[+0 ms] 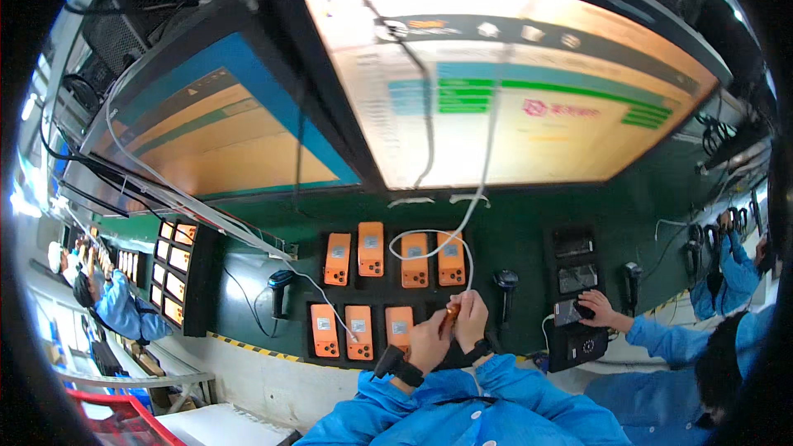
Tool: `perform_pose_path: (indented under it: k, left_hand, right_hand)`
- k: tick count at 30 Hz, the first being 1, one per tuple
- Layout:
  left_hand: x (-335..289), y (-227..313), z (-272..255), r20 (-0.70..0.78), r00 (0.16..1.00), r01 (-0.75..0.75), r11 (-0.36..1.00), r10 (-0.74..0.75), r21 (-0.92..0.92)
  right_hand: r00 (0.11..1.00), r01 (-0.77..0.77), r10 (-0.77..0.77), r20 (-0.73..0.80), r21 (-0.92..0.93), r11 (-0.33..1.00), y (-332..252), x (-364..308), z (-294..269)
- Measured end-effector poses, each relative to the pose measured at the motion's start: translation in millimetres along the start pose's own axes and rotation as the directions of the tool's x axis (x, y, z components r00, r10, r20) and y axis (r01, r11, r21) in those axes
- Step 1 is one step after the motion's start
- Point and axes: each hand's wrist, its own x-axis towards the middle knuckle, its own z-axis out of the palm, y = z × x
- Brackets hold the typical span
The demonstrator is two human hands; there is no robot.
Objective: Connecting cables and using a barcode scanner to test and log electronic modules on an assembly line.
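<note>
Close to my body at the table's front edge, my left hand (429, 344) is closed round an orange phone (450, 320), which shows only as a narrow strip. My right hand (471, 320) is beside it, fingers pinched on the end of a white cable (472, 268) that hangs from above. Whether the plug sits in the phone is hidden by the fingers. Both wrists wear black bands. Before me lies a black tray (347, 293) with several orange phones (371, 249) in two rows of slots. A second thin white cable reaches a front-row phone (358, 333).
Handheld scanners stand left (280, 287) and right (505, 281) of the tray. Two large monitors (529, 149) rise behind. Further right, a co-worker's hand (601, 310) touches a black tray (578, 347) of dark devices. An upright rack (198, 281) of phones stands left.
</note>
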Motion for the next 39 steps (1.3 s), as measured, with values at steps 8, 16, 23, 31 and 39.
perform_pose_path:
  k: [8,16,23,31,39]
  left_hand:
    - [42.9,-77.4,-50.3,-0.275,0.942,0.130,0.966,-0.191,-0.225]
    - [83.2,-188.3,-79.4,-0.466,0.813,0.274,0.936,-0.349,-0.222]
    - [81.9,-224.3,-84.1,-0.454,0.768,0.298,0.880,-0.451,-0.370]
    - [108.8,-225.5,-86.0,-0.454,0.780,0.276,0.888,-0.430,-0.366]
    - [188.6,-236.9,-37.7,-0.382,0.847,0.337,0.930,-0.369,-0.150]
  right_hand:
    - [0.981,-0.122,0.120,0.153,0.002,0.993,42.0,73.9,85.3]
    - [0.910,-0.101,0.229,0.346,-0.350,0.931,135.2,147.3,187.9]
    - [0.842,0.533,-0.341,0.418,-0.741,0.408,119.3,108.8,233.8]
    - [0.936,0.243,-0.134,0.325,-0.322,0.915,66.4,125.8,192.4]
    - [0.996,-0.014,0.023,0.083,-0.107,0.994,36.3,114.0,81.8]
